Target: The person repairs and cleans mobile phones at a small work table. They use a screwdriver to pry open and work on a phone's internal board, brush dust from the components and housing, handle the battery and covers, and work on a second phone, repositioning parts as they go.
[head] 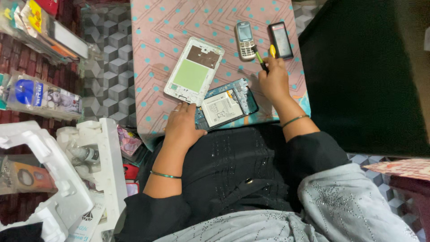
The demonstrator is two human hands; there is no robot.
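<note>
- Pink cloth [179, 22] with teal dots covers the table; its far edge is cut off by the top of the frame, and its near edge is hidden behind the person's dark clothing.
- White foam packing [53, 179] lies at lower left, partly out of frame, and what sits in its hollows is hard to make out.
- White tablet back cover [192, 71], with a green patch inside, lies flat on the cloth just beyond the left hand.
- Opened tablet [226, 105] lies tilted at the near edge of the cloth between the two hands, its insides and pale battery facing up; its near left corner is hidden under the left hand.
- Left hand [181, 125] comes in with the wrist bent and rests palm down, fingers loosely together, on the tablet's left end; a thin bangle circles the forearm.
- Right hand [274, 80] reaches forward, fingers curled closed around a screwdriver [260, 59] with a green and yellow handle; the tip cannot be seen.
- Grey keypad phone [245, 40] lies face up just beyond the screwdriver.
- Small black phone [281, 39] lies beside it, to the right.
</note>
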